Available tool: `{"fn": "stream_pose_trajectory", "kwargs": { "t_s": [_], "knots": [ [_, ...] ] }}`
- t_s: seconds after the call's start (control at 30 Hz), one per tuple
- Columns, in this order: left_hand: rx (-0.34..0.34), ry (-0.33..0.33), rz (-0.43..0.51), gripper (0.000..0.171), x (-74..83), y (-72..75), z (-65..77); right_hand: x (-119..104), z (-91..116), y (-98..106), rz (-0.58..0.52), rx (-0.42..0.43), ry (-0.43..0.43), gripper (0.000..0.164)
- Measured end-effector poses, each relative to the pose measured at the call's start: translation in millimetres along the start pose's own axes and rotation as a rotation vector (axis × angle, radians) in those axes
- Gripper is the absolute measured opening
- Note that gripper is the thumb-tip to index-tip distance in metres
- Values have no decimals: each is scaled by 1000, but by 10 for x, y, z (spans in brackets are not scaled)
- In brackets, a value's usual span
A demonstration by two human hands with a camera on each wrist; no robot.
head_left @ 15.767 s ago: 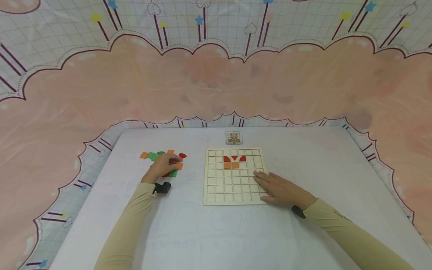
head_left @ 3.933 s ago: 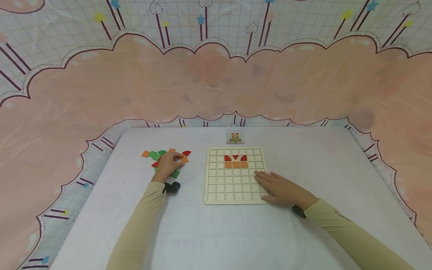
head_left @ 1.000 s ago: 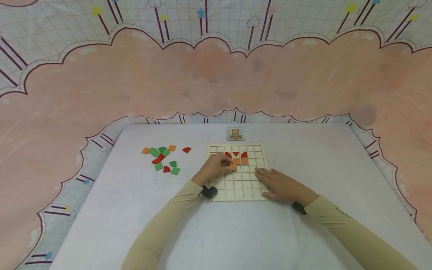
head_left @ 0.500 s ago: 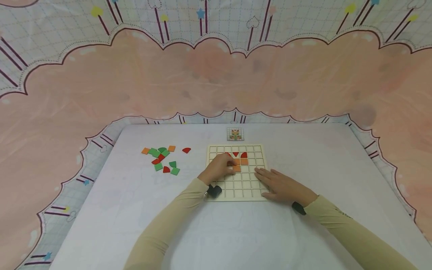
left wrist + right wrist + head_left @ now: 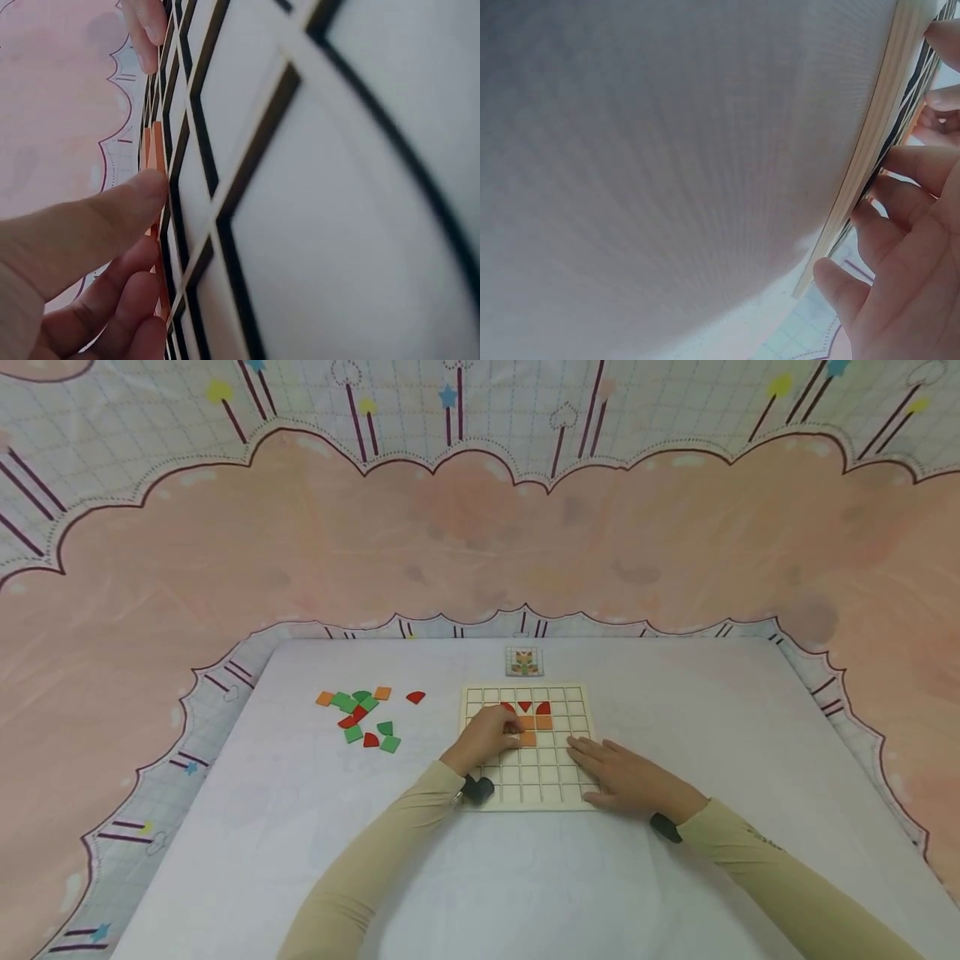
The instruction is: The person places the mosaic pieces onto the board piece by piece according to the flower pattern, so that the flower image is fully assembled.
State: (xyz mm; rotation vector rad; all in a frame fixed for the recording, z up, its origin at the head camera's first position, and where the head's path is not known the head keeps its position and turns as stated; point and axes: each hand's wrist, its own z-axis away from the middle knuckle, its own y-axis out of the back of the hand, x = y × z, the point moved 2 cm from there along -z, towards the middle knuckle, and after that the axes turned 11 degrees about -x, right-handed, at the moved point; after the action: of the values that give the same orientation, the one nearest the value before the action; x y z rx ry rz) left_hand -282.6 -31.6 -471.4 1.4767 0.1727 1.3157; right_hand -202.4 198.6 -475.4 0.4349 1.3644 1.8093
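My left hand (image 5: 487, 732) is over the left part of the white grid board (image 5: 551, 783). Its thumb tip touches the left edge of an orange square tile (image 5: 528, 739) lying in a cell below a row of orange squares (image 5: 543, 722). In the left wrist view the thumb (image 5: 97, 229) is nearly straight, and the bent fingertips rest close to the board beside more orange. My right hand (image 5: 633, 777) lies with spread fingers on the board's right edge. Above the orange row sit a red triangle (image 5: 524, 707) and red quarter-circles (image 5: 543, 708), one partly covered by my left hand.
Loose tiles lie on the white table (image 5: 240, 827) to the left: green squares (image 5: 353, 734), orange squares (image 5: 383, 693) and red quarter-circles (image 5: 416, 697), some overlapping. A small pattern card (image 5: 524, 662) lies beyond the board. A printed curtain (image 5: 480, 543) hangs behind.
Over the last second my left hand has shifted slightly right, and the orange square it pinched now lies in its cell. Earlier it was at the loose tiles. My right hand stays put.
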Motion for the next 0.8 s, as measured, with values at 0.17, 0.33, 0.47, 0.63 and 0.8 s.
{"fn": "stream_pose_trajectory", "kwargs": {
  "t_s": [0.17,0.33,0.47,0.63,0.8],
  "knots": [
    [28,-4,22,19,-94,97,75,1,-8,-19,-1,-3,-1,70],
    [109,56,48,20,-355,332,241,-5,-6,-19,8,-3,-4,70],
    [128,135,57,25,-607,538,428,-10,1,-11,7,1,-7,69],
    [111,245,87,28,-905,756,733,-9,-6,-21,5,0,-9,69],
    [108,291,91,29,-1163,884,988,-16,-1,-16,2,9,-5,69]
  ]
}}
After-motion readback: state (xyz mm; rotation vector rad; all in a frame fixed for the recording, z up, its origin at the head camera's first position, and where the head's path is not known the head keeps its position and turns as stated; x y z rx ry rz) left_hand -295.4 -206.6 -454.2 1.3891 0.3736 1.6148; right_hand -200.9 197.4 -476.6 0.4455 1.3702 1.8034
